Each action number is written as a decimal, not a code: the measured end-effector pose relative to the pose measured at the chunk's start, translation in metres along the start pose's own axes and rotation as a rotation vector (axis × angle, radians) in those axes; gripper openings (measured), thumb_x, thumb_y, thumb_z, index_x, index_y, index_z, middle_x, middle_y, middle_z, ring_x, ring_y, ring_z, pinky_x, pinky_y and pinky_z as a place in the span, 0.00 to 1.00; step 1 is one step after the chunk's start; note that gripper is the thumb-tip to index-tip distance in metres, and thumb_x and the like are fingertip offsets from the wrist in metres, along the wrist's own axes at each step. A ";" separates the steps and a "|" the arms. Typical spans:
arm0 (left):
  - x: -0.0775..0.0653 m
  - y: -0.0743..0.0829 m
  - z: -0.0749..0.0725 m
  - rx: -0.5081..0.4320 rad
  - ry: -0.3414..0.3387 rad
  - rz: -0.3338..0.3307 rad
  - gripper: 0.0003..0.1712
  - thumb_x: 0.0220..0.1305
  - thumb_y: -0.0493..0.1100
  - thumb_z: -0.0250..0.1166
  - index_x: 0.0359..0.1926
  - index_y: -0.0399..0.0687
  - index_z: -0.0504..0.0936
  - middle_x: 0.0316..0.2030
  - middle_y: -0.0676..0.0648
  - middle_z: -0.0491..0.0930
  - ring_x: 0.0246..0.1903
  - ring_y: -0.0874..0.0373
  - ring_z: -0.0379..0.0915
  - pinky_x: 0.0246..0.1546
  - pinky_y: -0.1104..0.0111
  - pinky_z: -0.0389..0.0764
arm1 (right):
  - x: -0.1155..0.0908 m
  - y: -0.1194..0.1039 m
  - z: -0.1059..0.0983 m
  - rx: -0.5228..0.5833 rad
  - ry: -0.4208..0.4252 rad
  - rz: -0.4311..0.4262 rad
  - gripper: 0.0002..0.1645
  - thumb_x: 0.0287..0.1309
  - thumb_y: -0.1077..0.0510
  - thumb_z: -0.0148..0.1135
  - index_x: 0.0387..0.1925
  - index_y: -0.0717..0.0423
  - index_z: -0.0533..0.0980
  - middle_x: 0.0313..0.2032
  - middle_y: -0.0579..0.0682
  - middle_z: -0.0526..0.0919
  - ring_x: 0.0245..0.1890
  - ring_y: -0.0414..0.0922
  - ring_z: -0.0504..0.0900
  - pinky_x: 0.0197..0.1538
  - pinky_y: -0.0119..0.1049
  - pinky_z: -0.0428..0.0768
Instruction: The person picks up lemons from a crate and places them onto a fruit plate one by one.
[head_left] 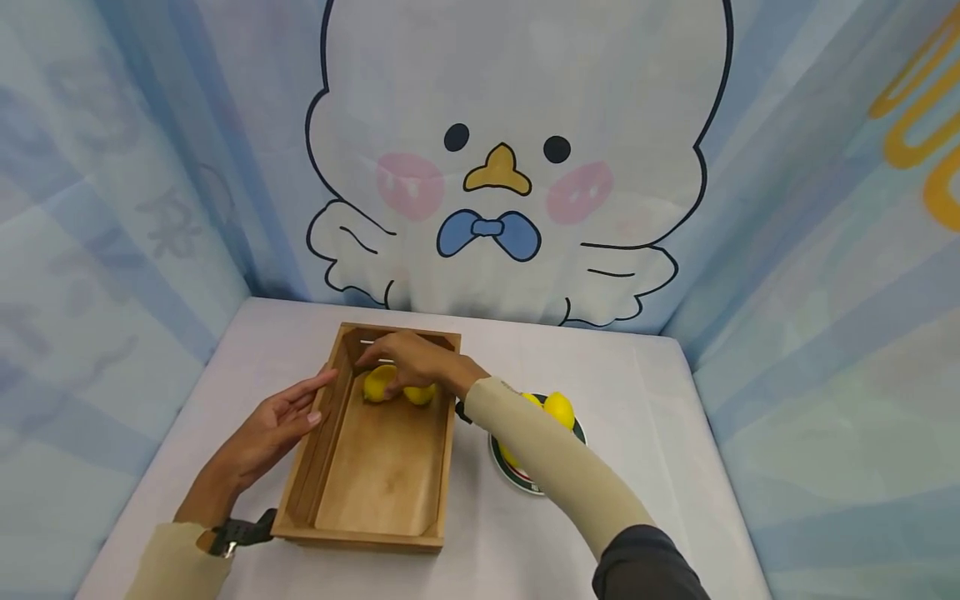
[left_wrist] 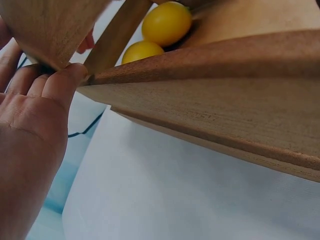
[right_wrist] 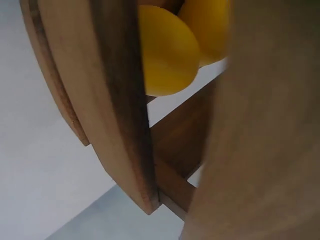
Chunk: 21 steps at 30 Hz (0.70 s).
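A wooden box (head_left: pixel 382 467) stands on the white table, with two yellow lemons at its far end. The left lemon (head_left: pixel 378 385) lies by the far left corner, and the right lemon (head_left: pixel 418 395) sits beside it. My right hand (head_left: pixel 420 360) reaches into the box over the lemons, fingers spread toward the far left corner and thumb in front of the left lemon. In the left wrist view no fingers wrap the visible part of either lemon (left_wrist: pixel 167 24). My left hand (head_left: pixel 277 425) touches the box's left wall with fairly straight fingers.
Right of the box is a plate (head_left: pixel 577 432) with a dark green rim, holding several lemons (head_left: pixel 558 408); my right forearm partly covers it. Printed cloth curtains (head_left: pixel 495 275) enclose the table (head_left: pixel 630 383) on the left, back and right.
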<state>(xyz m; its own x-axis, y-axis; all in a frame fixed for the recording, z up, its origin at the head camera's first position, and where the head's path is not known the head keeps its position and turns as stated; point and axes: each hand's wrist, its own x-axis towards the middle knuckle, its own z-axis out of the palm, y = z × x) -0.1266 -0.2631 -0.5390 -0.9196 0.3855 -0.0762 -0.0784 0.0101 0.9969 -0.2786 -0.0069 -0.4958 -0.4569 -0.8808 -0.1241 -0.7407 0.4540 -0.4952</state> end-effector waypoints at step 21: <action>0.000 -0.003 -0.002 -0.025 -0.004 0.010 0.38 0.81 0.35 0.55 0.85 0.47 0.54 0.87 0.42 0.34 0.84 0.68 0.37 0.68 0.88 0.64 | 0.019 0.009 0.015 -0.111 -0.127 0.059 0.39 0.57 0.56 0.82 0.69 0.53 0.79 0.69 0.47 0.82 0.70 0.43 0.78 0.76 0.32 0.71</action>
<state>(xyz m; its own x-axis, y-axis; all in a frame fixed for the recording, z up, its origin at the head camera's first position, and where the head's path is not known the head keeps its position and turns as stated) -0.1269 -0.2655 -0.5420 -0.9187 0.3895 -0.0658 -0.0787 -0.0172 0.9967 -0.2866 -0.0219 -0.5151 -0.4406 -0.8588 -0.2615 -0.7671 0.5115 -0.3871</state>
